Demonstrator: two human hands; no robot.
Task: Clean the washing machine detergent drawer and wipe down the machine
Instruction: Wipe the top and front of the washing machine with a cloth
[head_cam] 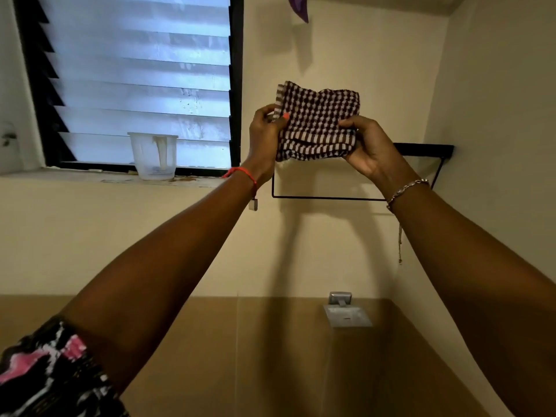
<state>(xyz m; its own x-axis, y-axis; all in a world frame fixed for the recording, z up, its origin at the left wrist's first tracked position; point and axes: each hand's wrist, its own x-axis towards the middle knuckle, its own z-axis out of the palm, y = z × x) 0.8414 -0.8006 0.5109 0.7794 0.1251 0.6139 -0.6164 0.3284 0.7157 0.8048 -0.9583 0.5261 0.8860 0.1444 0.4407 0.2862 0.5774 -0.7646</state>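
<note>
- Cream painted wall (346,49) fills the view, corner on the right; darker tan tiled band (210,341) along the bottom.
- Louvered window (144,79) upper left: black frame, frosted glass slats, streaked and spotted.
- Window sill (75,177) is stained along its front edge; a clear plastic jug (153,156) stands on it at the frame, whitish residue down one side.
- Black metal wall shelf (421,147) with a thin wire rail below, fixed to the wall at right, directly behind the hands.
- Chrome soap dish (346,314) is mounted on the tile band, well below the hands.
- Purple fabric corner (299,7) hangs in at the top edge.
- Checked cloth (319,121): dark brown and white, waffle-textured, bunched and folded, held up in front of the shelf.
- Left hand (266,136) is clamped on the cloth's left edge, thumb on top, nail painted coral; red string bracelet on the wrist.
- Right hand (367,149) is closed on the cloth's lower right corner; metal chain bracelet on the wrist.
- Open air around both forearms; nothing between them and the wall below the shelf.
- Patterned black, pink and white sleeve (45,377) at lower left.
- Washing machine and drawer are out of frame.
</note>
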